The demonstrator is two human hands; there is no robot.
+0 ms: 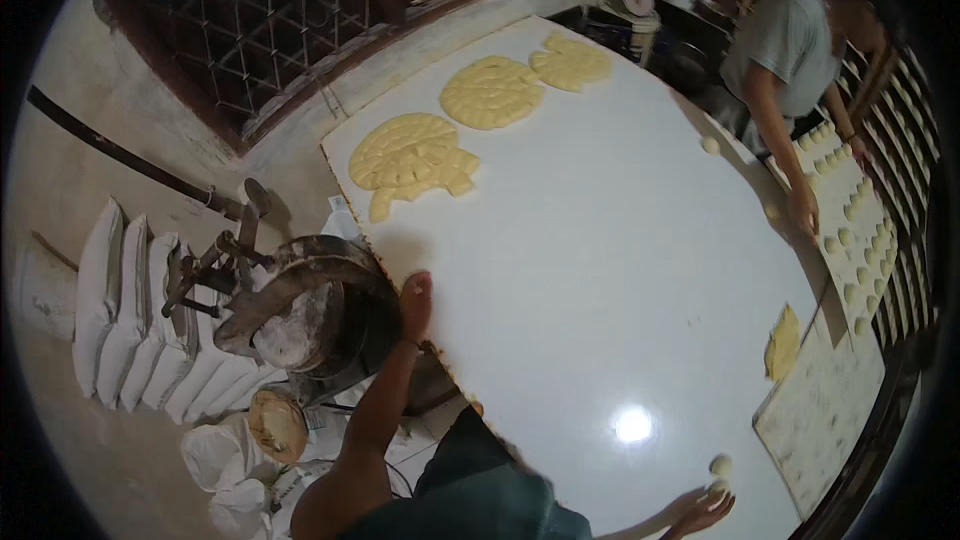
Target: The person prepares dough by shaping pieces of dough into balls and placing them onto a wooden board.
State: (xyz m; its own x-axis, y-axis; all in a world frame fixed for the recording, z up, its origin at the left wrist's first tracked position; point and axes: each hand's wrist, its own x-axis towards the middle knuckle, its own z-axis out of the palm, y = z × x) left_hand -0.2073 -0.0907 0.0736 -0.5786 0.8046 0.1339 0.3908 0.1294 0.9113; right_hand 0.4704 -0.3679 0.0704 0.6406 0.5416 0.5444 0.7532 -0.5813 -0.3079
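My left hand is at the left edge of the white table, fingers curled in, with nothing visible in them. Near the table's front right, my right hand has a small round dough ball between its thumb and fingers. A second dough ball lies just beyond it. Along the far left of the table lie a large scored dough round with cut pieces, another scored round and a smaller, partly cut portion. A flat dough strip rests at the right.
Across the table a co-worker reaches over a tray of dough balls; one loose ball lies nearby. A floury machine stands close by my left arm, before stacked white sacks. A bare board is at the right.
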